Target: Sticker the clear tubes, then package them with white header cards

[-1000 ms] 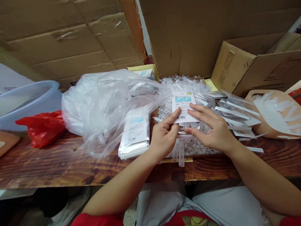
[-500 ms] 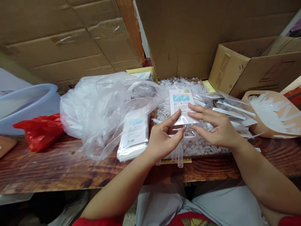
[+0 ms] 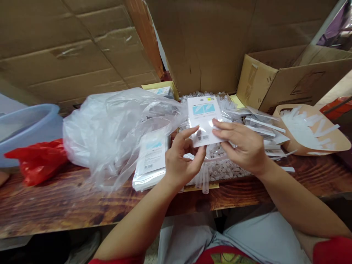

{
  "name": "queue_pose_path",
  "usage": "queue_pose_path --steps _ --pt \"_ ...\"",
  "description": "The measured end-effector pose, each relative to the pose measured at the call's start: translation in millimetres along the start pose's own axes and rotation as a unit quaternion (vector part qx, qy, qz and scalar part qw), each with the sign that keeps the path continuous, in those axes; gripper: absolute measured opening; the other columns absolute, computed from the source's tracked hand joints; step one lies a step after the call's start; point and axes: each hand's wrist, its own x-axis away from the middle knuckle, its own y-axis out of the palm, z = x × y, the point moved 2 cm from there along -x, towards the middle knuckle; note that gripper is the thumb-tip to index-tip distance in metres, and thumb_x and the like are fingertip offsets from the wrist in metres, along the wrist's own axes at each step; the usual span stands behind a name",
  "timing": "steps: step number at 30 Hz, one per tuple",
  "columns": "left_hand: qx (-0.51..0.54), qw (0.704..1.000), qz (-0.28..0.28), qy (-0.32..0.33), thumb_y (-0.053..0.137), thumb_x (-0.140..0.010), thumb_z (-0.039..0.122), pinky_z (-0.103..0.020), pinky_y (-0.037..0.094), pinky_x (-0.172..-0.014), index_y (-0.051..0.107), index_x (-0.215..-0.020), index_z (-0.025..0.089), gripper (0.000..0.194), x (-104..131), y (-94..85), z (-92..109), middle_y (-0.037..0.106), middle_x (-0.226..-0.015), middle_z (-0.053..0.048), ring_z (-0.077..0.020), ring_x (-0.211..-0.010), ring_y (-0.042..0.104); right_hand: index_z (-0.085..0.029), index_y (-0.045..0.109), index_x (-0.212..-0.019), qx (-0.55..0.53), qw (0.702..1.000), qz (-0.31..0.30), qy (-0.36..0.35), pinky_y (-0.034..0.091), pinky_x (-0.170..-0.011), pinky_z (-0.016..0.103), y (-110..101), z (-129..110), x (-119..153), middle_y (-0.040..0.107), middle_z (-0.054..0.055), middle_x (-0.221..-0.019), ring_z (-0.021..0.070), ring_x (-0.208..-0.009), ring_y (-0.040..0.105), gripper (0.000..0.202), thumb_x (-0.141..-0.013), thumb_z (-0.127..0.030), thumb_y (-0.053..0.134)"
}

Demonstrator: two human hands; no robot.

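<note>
Card packet (image 3: 203,110): flat, glossy, white rectangle, centre frame. Right hand (image 3: 243,145) pinches its lower-right edge; left hand (image 3: 181,157) half-curls at lower-left corner, can't tell if gripping. Translucent cylindrical tubes (image 3: 205,179) sit below.

Red sleeves (image 3: 333,250), a printed red shirt (image 3: 211,255) — pale grey trousers (image 3: 186,238).

Taking the printed card packet (image 3: 205,112) as the dial's centre, a narrow gap at six o'clock lies between left hand (image 3: 180,157) and right hand (image 3: 244,145). Bare tabletop (image 3: 68,211) gives passage far out at eight; stacked packets (image 3: 150,154) obstruct closer in. The bulging plastic bag (image 3: 107,124) blocks nine, a cardboard panel (image 3: 206,47) twelve, an open carton (image 3: 282,84) two. Loose packets (image 3: 265,124), then a peach tub (image 3: 337,135), crowd three.
</note>
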Motion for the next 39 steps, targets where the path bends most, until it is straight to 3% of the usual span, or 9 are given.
queue_pose_path --steps 4,8,12,15,19,21,24,28,39 --pt "-0.020 0.996 -0.083 -0.013 0.070 -0.090 0.037 -0.024 0.044 -0.052 0.042 -0.148 0.023 0.066 -15 -27.3 8 0.070 -0.088 0.001 -0.0093 -0.054 0.055 -0.022 0.080 -0.113 0.026 0.987 -0.006 0.157 0.062 -0.103 0.049 -46 41 -16 0.078 0.007 -0.121 0.0267 -0.111 0.076 0.030 -0.087 -0.010 0.070" --pt "-0.175 0.954 -0.215 -0.112 0.062 -0.090 0.054 -0.028 0.044 -0.058 0.068 -0.117 0.020 0.044 -27 -66.2 3 0.067 -0.071 0.001 -0.0150 -0.058 0.057 -0.014 0.082 -0.109 0.035 0.937 -0.072 0.340 0.062 -0.072 0.029 -86 112 -22 0.082 0.009 -0.094 0.0190 -0.080 0.078 0.034 -0.083 -0.035 0.079" --pt "-0.279 0.920 -0.229 -0.155 0.055 -0.088 0.055 -0.032 0.047 -0.061 0.073 -0.099 0.021 0.040 -18 -99.4 -23 0.068 -0.071 -0.003 -0.0206 -0.063 0.062 -0.012 0.082 -0.105 0.132 0.865 -0.293 0.385 0.053 -0.068 0.029 -113 171 -16 0.081 0.005 -0.086 0.0168 -0.077 0.076 0.064 -0.072 -0.066 0.071" --pt "-0.307 0.919 -0.204 -0.140 0.056 -0.087 0.056 -0.036 0.054 -0.073 0.074 -0.098 0.021 0.041 -4 -115.3 -44 0.073 -0.094 -0.009 -0.0267 -0.085 0.069 -0.014 0.083 -0.104 0.211 0.880 -0.292 0.310 0.055 -0.072 0.035 -121 176 -15 0.082 0.009 -0.095 0.0226 -0.086 0.077 0.072 -0.071 -0.076 0.068" --pt "-0.326 0.928 -0.167 -0.072 0.057 -0.088 0.058 -0.050 0.049 -0.107 0.075 -0.106 0.023 0.043 8 -127.7 -60 0.071 -0.121 -0.014 -0.0352 -0.121 0.064 -0.017 0.078 -0.109 0.220 0.963 -0.082 0.133 0.056 -0.093 0.050 -92 117 -27 0.077 0.017 -0.111 0.0302 -0.108 0.071 0.042 -0.093 -0.055 0.069" --pt "-0.337 0.925 -0.158 -0.072 0.056 -0.089 0.058 -0.052 0.045 -0.113 0.074 -0.113 0.022 0.047 10 -132.2 -63 0.068 -0.132 -0.016 -0.0363 -0.129 0.060 -0.019 0.077 -0.097 0.228 0.957 -0.163 0.070 0.055 -0.091 0.052 -52 81 -33 0.077 0.013 -0.098 0.0304 -0.100 0.070 0.028 -0.098 -0.043 0.063" --pt "-0.338 0.914 -0.202 -0.099 0.052 -0.091 0.058 -0.051 0.049 -0.111 0.072 -0.122 0.018 0.055 8 -137.3 -65 0.066 -0.139 -0.017 -0.0362 -0.128 0.062 -0.018 0.072 -0.103 0.240 0.880 -0.395 0.107 0.053 -0.085 0.045 15 50 -30 0.076 0.012 -0.100 0.0284 -0.096 0.070 0.017 -0.093 -0.016 0.059" --pt "-0.351 0.888 -0.284 -0.091 0.050 -0.087 0.055 -0.049 0.050 -0.111 0.072 -0.126 0.015 0.060 1 -144.0 -60 0.068 -0.138 -0.016 -0.0354 -0.124 0.066 -0.013 0.058 -0.130 0.254 0.830 -0.468 0.164 0.048 -0.072 0.035 70 51 -21 0.073 0.017 -0.113 0.0286 -0.093 0.070 0.054 -0.080 0.003 0.054" --pt "-0.465 0.784 -0.406 -0.069 0.054 -0.071 0.028 -0.040 0.054 -0.103 0.070 -0.133 0.015 0.066 -21 -139.4 -46 0.071 -0.134 -0.013 -0.0330 -0.118 0.069 -0.015 0.062 -0.115 0.183 0.884 -0.392 0.179 0.048 -0.083 0.034 60 65 -22 0.064 0.015 -0.117 0.0260 -0.100 0.063 0.032 -0.083 -0.013 0.056"
